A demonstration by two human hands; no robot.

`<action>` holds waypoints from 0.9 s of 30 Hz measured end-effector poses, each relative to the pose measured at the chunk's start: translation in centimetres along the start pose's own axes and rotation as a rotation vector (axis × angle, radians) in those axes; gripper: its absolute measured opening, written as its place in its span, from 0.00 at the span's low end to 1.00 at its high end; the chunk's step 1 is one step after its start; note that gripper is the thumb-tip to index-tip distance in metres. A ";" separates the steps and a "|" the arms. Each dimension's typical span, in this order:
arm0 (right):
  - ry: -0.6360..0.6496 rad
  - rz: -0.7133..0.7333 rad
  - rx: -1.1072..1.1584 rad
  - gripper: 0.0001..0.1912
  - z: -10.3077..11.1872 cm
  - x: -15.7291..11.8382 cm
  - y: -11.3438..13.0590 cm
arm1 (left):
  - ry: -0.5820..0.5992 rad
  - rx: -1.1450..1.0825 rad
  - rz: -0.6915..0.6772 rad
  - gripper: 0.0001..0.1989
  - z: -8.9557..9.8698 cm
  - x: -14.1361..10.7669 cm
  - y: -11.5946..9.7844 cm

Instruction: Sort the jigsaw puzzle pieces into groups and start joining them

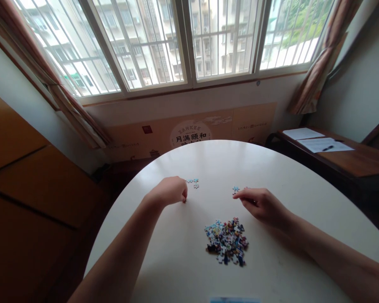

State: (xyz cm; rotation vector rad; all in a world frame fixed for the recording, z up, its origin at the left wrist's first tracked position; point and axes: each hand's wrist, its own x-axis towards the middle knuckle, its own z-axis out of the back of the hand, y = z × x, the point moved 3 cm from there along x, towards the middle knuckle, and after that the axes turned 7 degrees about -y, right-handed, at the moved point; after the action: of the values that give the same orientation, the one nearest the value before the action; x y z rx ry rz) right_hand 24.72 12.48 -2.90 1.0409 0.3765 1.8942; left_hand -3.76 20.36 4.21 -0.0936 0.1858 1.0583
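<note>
One blue item [235,300], one pile of puzzle pieces [227,243], left hand [173,190] pinching one piece [184,201], right hand [261,203], grip unclear

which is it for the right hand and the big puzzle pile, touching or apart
Apart. The head view shows white tabletop between the right hand and the pile of puzzle pieces.

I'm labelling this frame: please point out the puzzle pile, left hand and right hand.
Puzzle pile [227,242], head view: middle of heap.
Left hand [171,189], head view: back of hand.
Right hand [262,203], head view: back of hand.
</note>
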 end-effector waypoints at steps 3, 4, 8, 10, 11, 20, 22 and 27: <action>0.006 0.003 0.004 0.15 0.0 0.1 0.0 | -0.001 0.000 -0.001 0.09 0.1 0.0 0.7; 0.008 0.003 0.007 0.15 0.0 0.1 0.0 | -0.002 0.003 0.000 0.08 0.1 0.0 0.8; 0.016 0.002 0.025 0.15 -0.2 0.1 0.1 | -0.006 0.019 0.027 0.06 0.0 0.0 1.0; 0.020 -0.001 0.033 0.15 -0.2 0.0 0.1 | 0.005 0.024 0.051 0.06 0.0 -0.1 1.1; 0.022 -0.003 0.035 0.14 -0.2 0.0 0.1 | 0.013 0.025 0.062 0.06 0.0 -0.2 1.1; 0.024 0.001 0.035 0.15 0.0 0.1 0.7 | 0.011 0.004 0.050 0.08 -0.1 0.0 0.9; 0.020 0.003 0.029 0.15 0.0 0.1 0.8 | 0.001 -0.002 0.036 0.07 -0.3 0.1 0.9; 0.016 0.036 0.030 0.14 0.0 0.1 0.7 | -0.055 -0.010 0.010 0.07 -0.9 0.7 1.6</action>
State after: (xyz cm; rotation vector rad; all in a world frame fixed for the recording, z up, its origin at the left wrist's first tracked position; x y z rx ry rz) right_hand 24.25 12.17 -2.42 1.0594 0.3986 1.9349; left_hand -4.86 21.61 3.22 -0.0726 0.1319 1.0705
